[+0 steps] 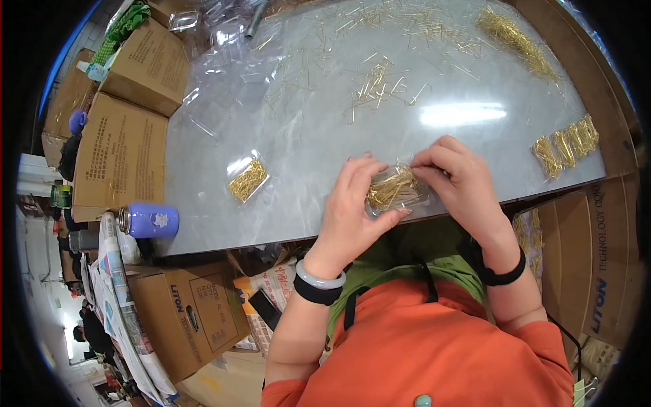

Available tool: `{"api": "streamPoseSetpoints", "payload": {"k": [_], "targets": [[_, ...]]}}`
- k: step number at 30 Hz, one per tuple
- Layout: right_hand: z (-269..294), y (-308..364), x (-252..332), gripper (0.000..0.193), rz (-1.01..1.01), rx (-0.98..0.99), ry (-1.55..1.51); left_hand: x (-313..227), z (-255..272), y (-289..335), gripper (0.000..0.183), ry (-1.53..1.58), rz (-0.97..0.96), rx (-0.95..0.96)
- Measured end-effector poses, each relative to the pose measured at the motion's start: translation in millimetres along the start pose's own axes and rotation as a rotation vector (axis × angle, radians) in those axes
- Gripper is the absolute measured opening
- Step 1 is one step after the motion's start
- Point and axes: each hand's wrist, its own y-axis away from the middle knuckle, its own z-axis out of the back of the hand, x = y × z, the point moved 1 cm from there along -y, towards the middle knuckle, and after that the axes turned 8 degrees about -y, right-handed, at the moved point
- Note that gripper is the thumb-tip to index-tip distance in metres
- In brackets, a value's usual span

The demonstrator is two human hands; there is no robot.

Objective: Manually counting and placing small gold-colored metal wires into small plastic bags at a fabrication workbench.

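At the table's near edge lies a small clear plastic box (415, 201) filled with thin gold wire hooks (392, 193). My left hand (351, 211) is closed around its left side, fingers along the far edge and thumb at the near one. Over the box's far right corner, my right hand (461, 182) has thumb and fingertips pressed together. Whatever is in that pinch is too small or hidden to make out. Farther left on the table, a second clear box (247, 180) of gold hooks stands apart from both hands.
Loose gold hooks (380, 85) lie scattered across the grey table (298, 156), with a dense heap (519, 44) at far right. Several filled packs (564, 147) line the right edge. Empty clear boxes (227, 41) pile at far left. A purple bottle (152, 221) and cardboard cartons (122, 149) border the left.
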Motion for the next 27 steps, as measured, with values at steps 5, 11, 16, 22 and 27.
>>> {"api": "streamPoseSetpoints", "payload": {"k": [5,11,16,22,27], "targets": [[-5.6,0.5,-10.1,0.016,0.048,-0.012,0.037,-0.7,0.1,4.0,0.064,-0.017,0.012,-0.017],[-10.6,24.8,-1.5,0.033,0.23,0.055,0.114,1.1,-4.5,7.4,0.065,-0.081,-0.002,-0.072],[-8.4,6.0,-13.5,0.025,0.099,-0.202,0.011,1.7,-2.4,8.0,0.063,-0.072,-0.035,-0.056],[-1.6,-19.5,-14.3,0.009,0.155,0.047,0.24,-3.0,1.4,7.7,0.065,-0.071,-0.014,-0.054],[8.7,-8.3,-10.5,0.007,0.073,-0.078,0.102,-3.8,-0.4,6.1,0.065,-0.071,-0.047,-0.076]]}}
